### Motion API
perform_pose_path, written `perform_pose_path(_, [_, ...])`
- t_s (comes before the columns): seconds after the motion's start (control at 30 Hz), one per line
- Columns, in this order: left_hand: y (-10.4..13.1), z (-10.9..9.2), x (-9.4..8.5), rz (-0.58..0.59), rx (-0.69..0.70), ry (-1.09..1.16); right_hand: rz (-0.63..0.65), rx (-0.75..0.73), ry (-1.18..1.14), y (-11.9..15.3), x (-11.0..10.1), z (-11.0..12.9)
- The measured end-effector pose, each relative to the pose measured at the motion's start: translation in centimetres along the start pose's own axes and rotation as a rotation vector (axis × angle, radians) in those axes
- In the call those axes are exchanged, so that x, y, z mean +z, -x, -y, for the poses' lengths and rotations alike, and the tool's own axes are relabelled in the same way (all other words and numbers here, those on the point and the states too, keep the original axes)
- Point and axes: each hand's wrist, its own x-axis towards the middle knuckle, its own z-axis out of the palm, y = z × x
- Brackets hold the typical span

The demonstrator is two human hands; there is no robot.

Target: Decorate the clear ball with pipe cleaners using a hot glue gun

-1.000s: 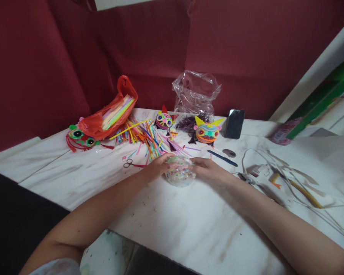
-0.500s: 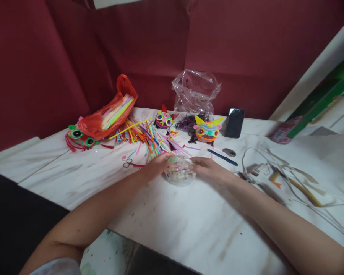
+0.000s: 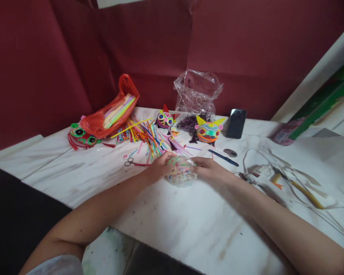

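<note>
Between my two hands a clear, rounded plastic thing with coloured bits on or in it (image 3: 181,172) rests on the marbled table (image 3: 189,225); its exact kind is hard to make out. My left hand (image 3: 163,165) is curled against its left side, and my right hand (image 3: 205,165) grips the right side. The fingertips are partly hidden behind it. Close by on the left lie small scissors (image 3: 129,162) and a red strip. Beyond my right hand are a dark blue, pen-like tool (image 3: 223,157) and a grey oval piece (image 3: 230,152).
Colourful fuzzy strips (image 3: 149,137) spread from a red plastic bag (image 3: 99,124). Decorated animal heads stand behind: red (image 3: 81,137), pink (image 3: 165,119) and yellow-horned (image 3: 208,131). A clear bag (image 3: 199,91) and a phone (image 3: 235,123) stand at the back. A glue gun with cable (image 3: 271,181) lies right.
The whole view has shifted slightly, with the things appearing a little further right. Both hands stay on the clear rounded thing, which has barely moved.
</note>
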Motion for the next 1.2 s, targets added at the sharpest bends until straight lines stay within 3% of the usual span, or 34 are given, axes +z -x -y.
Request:
perform_pose_path(0.23, [-0.02, 0.29, -0.22, 0.016, 0.03, -0.087, 0.031, 0.001, 0.013, 0.05, -0.31, 0.21])
perform_pose_path(0.47, [0.19, -0.26, 0.07, -0.009, 0.0, -0.034, 0.0, 0.034, 0.033, 0.13, -0.26, 0.15])
perform_pose_path(0.63, [0.05, -0.3, -0.11, 0.039, -0.055, 0.126, 0.003, 0.021, 0.017, 0.17, -0.21, 0.13])
perform_pose_path(0.93, [0.13, -0.13, 0.26, -0.022, -0.046, 0.03, -0.042, 0.061, 0.074, 0.29, -0.11, 0.63])
perform_pose_path(1.2, [0.12, -0.42, -0.06, 0.04, -0.064, 0.132, -0.067, 0.038, 0.112, 0.17, 0.18, 0.26])
